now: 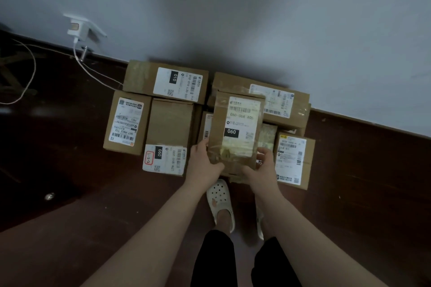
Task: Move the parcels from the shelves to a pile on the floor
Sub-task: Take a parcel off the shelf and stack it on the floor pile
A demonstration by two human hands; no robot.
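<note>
A brown cardboard parcel [236, 128] with a white label marked 060 is held above the pile. My left hand [204, 161] grips its near left corner and my right hand [264, 163] grips its near right corner. Below it, several taped cardboard parcels lie side by side on the dark floor against the wall: one marked 010 [165, 82] at the back left, a long one [275, 100] at the back right, one [127, 122] at the far left and one [293, 161] at the right. No shelves are in view.
A white charger [79, 28] is plugged into the grey wall at the left, and its cable [93, 70] trails over the dark red floor [70, 147] toward the pile. My feet in white perforated clogs [220, 202] stand just in front of the parcels.
</note>
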